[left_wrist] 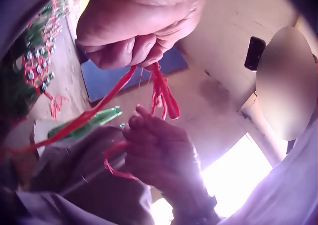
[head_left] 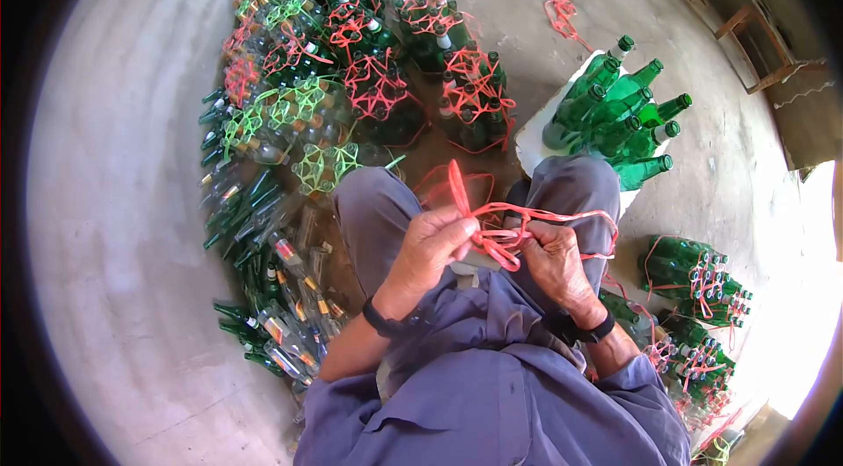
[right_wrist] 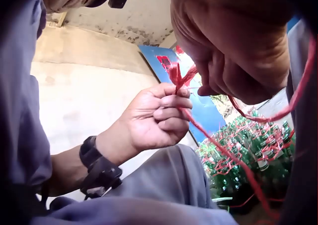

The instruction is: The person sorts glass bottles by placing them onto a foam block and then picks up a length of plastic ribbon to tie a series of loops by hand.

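Observation:
Above the lap, both hands work on one length of red plastic twine (head_left: 458, 189). My left hand (head_left: 432, 246) pinches it between thumb and curled fingers, and a loop stands up past the fingertips. A short way to the right, my right hand (head_left: 558, 260) grips more of the same twine, with loops hanging between the hands. One long strand bows out over the right knee. In the right wrist view, the twine (right_wrist: 176, 78) crosses at the left fingertips and a strand runs down from them. The right hand's (right_wrist: 233, 46) fingers are curled, their tips partly hidden.
Several green bottles (head_left: 628, 110) stand on a white slab (head_left: 531, 139) beyond the right knee. Many bottles bundled with red and green twine (head_left: 378, 84) fill the floor ahead and left. More tied bundles (head_left: 694, 277) lie at the right. Loose red twine (head_left: 562, 5) lies on the floor.

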